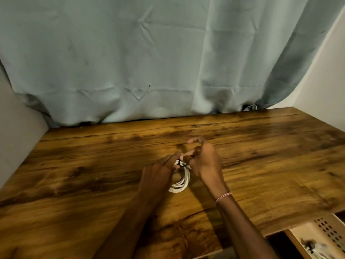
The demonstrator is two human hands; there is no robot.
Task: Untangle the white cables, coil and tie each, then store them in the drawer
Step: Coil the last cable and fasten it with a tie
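A coiled white cable (182, 183) lies on the wooden table (93, 165) in the middle of the view. A black tie (180, 163) wraps the coil's far side. My left hand (158, 174) covers the coil's left part and its fingers pinch the coil at the tie. My right hand (202, 160) pinches the tie from the right, with its index finger raised. The drawer (317, 238) stands open at the bottom right, and a white cable bundle (311, 248) with a dark tie lies blurred inside it.
A pale green curtain (149, 62) hangs along the table's far edge. White walls (16, 131) close in the left and right sides. A perforated panel (330, 230) lines the drawer's right part.
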